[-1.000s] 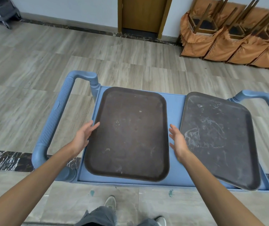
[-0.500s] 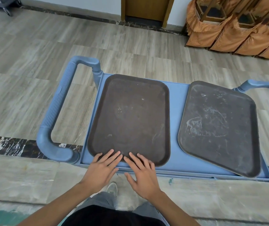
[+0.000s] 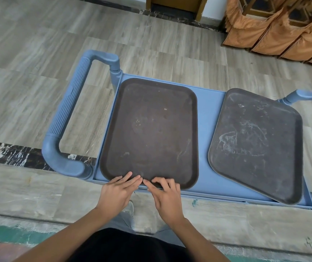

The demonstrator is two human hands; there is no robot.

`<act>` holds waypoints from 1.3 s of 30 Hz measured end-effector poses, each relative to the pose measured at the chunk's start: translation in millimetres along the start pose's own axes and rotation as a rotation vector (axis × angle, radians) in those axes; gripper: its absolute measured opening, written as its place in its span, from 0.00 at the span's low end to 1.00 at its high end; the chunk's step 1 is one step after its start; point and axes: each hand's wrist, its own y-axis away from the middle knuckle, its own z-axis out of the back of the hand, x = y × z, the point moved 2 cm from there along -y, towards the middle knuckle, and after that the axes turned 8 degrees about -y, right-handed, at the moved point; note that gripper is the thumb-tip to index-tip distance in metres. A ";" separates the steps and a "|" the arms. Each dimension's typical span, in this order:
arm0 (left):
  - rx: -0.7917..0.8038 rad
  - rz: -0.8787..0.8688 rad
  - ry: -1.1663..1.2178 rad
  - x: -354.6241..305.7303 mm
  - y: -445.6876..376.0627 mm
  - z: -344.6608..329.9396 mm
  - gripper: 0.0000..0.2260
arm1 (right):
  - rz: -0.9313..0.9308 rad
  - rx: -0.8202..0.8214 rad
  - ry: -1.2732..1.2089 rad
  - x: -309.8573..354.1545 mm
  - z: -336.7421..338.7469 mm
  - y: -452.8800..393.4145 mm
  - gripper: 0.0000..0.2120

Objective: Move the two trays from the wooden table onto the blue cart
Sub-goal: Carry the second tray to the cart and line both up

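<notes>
Both trays sit on the blue cart point(image 3: 210, 118). The left tray point(image 3: 151, 129) lies square on the deck; the right tray point(image 3: 255, 142) is skewed, its near corner jutting past the cart's edge. My left hand point(image 3: 116, 193) and right hand point(image 3: 167, 197) meet at the left tray's near rim, fingers straight and spread, tips resting on it, gripping nothing. No writing or labels show on trays or cart. Handles point(image 3: 70, 110) flank the deck; draped chairs point(image 3: 276, 35) stand against the wall beyond.

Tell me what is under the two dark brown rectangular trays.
Both dark brown rectangular trays lie on the blue plastic cart; its top shows between them. Fingertips of the left hand and right hand touch the left tray's near rim. The covered cart surface is hidden.
</notes>
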 end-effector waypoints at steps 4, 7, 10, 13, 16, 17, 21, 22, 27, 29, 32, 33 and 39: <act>0.000 0.007 0.034 -1.5 -2.9 6.0 0.16 | 0.004 -0.006 0.001 -1.0 -0.9 0.2 0.20; 0.011 0.021 0.056 -1.8 -5.0 10.3 0.16 | 0.005 0.003 -0.010 -1.1 0.5 -0.8 0.19; 0.055 0.055 0.072 -2.9 -9.1 14.6 0.16 | -0.010 0.017 -0.033 -0.2 3.7 -3.0 0.17; 0.161 0.085 0.067 -9.9 -17.9 22.2 0.16 | -0.044 0.031 -0.111 2.5 9.0 -4.6 0.16; 0.219 0.137 0.075 -13.7 -33.5 31.2 0.17 | -0.135 0.041 -0.208 4.0 19.8 -7.2 0.21; 0.214 0.147 0.085 -13.0 -39.6 33.0 0.18 | -0.165 0.037 -0.226 3.1 25.3 -8.3 0.22; 0.220 0.135 0.113 -2.4 -75.6 39.7 0.24 | -0.262 -0.010 -0.239 -12.9 50.1 -16.5 0.23; 0.245 0.130 0.130 0.7 -86.8 41.8 0.26 | -0.281 -0.030 -0.235 -19.7 56.5 -18.8 0.23; 0.364 0.059 0.165 4.1 -139.3 47.1 0.33 | -0.400 -0.156 -0.214 -59.8 91.4 -22.0 0.24; 0.374 0.037 0.187 -2.5 -160.1 47.4 0.35 | -0.441 -0.210 -0.202 -79.4 109.4 -21.5 0.24; 0.401 0.032 0.289 -20.3 -190.0 45.4 0.35 | -0.521 -0.291 -0.166 -116.4 140.0 -20.7 0.25; 0.413 0.041 0.345 -27.1 -199.9 43.0 0.33 | -0.549 -0.315 -0.162 -129.9 150.2 -20.4 0.24; 0.420 0.228 0.760 -83.7 -264.0 26.8 0.32 | -0.730 -0.495 -0.288 -237.4 212.7 -12.3 0.25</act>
